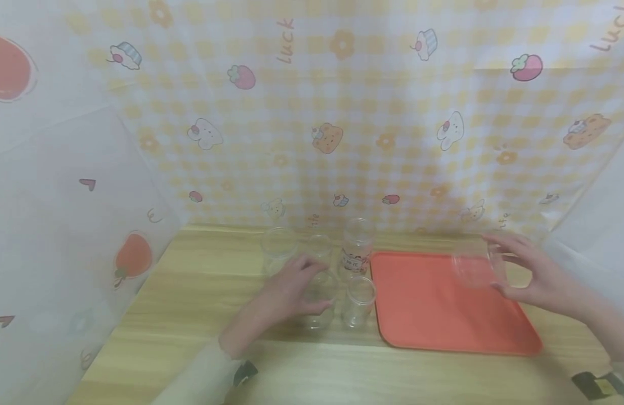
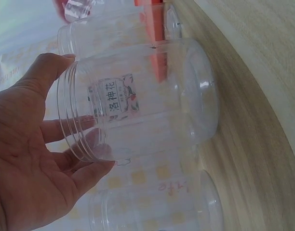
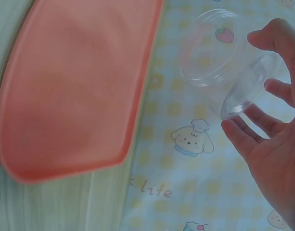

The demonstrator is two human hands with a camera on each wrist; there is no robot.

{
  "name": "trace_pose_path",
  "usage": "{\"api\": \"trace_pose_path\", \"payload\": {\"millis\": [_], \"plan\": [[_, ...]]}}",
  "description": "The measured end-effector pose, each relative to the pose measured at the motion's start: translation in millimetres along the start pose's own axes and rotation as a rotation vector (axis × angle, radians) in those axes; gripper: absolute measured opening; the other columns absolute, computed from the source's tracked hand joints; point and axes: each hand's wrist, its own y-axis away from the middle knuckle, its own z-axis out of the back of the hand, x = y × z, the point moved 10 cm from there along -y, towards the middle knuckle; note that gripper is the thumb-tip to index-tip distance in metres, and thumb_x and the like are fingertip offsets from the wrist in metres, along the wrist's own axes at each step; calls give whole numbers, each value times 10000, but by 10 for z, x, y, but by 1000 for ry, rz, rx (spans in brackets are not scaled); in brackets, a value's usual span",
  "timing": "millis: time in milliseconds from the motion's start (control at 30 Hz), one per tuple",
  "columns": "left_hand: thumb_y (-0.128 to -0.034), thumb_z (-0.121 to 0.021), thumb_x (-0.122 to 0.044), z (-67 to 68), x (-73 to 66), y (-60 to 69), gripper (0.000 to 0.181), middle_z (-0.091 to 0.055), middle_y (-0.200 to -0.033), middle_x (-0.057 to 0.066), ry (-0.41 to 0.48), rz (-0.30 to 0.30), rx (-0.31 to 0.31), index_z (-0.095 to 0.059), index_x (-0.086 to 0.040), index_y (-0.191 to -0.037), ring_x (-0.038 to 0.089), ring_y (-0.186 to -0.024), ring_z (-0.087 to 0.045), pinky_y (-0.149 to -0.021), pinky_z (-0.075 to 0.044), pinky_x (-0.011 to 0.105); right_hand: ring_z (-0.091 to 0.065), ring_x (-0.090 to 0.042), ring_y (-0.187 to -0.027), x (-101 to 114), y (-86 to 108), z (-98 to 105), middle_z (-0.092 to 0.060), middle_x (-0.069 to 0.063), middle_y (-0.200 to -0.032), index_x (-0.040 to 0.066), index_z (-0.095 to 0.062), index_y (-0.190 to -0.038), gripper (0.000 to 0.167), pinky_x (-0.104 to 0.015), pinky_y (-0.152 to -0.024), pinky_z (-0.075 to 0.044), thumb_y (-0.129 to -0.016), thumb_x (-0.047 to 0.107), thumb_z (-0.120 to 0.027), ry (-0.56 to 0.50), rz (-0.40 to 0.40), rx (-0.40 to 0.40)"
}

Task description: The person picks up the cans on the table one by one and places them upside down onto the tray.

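In the head view my left hand grips a clear plastic jar near its threaded rim, thumb on one side and fingers on the other. That jar stands upright on the wooden table. Over the orange tray, my right hand holds another clear jar in the air. It lies tilted, its base toward my palm and its round mouth facing away. Close to my left hand stand a small clear jar, a jar with a printed label and a wide clear jar.
Another small clear jar stands at the back, between the wide jar and the labelled one. A yellow checked cloth with cartoon prints hangs behind the table. White printed sheets close off the sides.
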Motion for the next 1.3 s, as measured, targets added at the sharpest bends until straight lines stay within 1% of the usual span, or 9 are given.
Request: {"api": "trace_pose_path", "payload": {"millis": [100,200,300,433,567,667,767,1100,1300], "plan": [[-813,-863,-380,12,-6,1,691,-558,-1273,65,-2,-2,-6,-606,-42,-1359,224,-1136,-544,-921,-543,356,-477,-28,-1202,-38,11,0,-504,-43,-1403,0,-486,-1467,1029,-86,-964,-403,-540,-163,-902,37,-14,13],[-810,-867,-374,20,-11,2,691,-559,-1267,68,-6,-5,-10,-607,-42,-1357,221,-1127,-548,-913,-546,350,-489,-78,-1175,-97,28,-1,-536,-93,-1367,44,-536,-1443,964,-71,-929,-403,-570,-78,-925,119,-61,32],[-809,-868,-372,17,-10,1,690,-559,-1271,73,-2,-4,-7,-607,-42,-1356,225,-1132,-550,-920,-545,355,-511,-205,-1169,-159,49,-14,-554,-111,-1351,74,-575,-1416,902,-291,-878,-505,-595,22,-944,205,-98,71],[-812,-864,-375,11,-11,-5,691,-558,-1294,77,-3,-4,-4,-604,-42,-1358,238,-1158,-549,-938,-542,374,-548,-381,-1112,-220,64,-57,-558,-177,-1313,71,-590,-1388,876,-577,-739,-516,-590,102,-949,269,-83,124],[-812,-865,-376,12,-16,-6,698,-560,-1302,81,-5,-11,-7,-600,-38,-1361,244,-1166,-548,-945,-539,380,-595,-402,-1036,-264,58,-92,-573,-204,-1250,49,-599,-1347,853,-522,-676,-547,-567,111,-941,312,-52,154],[-806,-870,-370,18,-17,0,708,-564,-1299,87,1,-11,-8,-597,-29,-1363,248,-1160,-551,-945,-539,383,-622,-359,-988,-318,48,-115,-593,-189,-1203,31,-612,-1318,835,-429,-646,-552,-553,100,-939,325,-61,172],[-803,-872,-372,25,-13,7,712,-565,-1301,87,4,-6,-7,-598,-28,-1362,250,-1163,-551,-943,-540,384,-626,-357,-947,-390,41,-144,-590,-206,-1172,8,-607,-1302,833,-385,-624,-538,-541,100,-934,315,-71,196],[-808,-865,-382,21,-22,9,702,-562,-1297,79,1,-27,-17,-600,-32,-1357,239,-1168,-545,-948,-537,371,-630,-356,-903,-528,0,-193,-600,-223,-1123,-20,-621,-1251,785,-381,-596,-528,-535,100,-921,337,-49,209],[-803,-873,-369,4,9,4,706,-567,-1268,70,1,-17,-12,-598,-43,-1365,224,-1128,-554,-921,-543,354,-613,-369,-972,-621,-27,-280,-621,-199,-1146,-24,-619,-1282,769,-416,-643,-531,-587,118,-915,319,-95,261]]}}
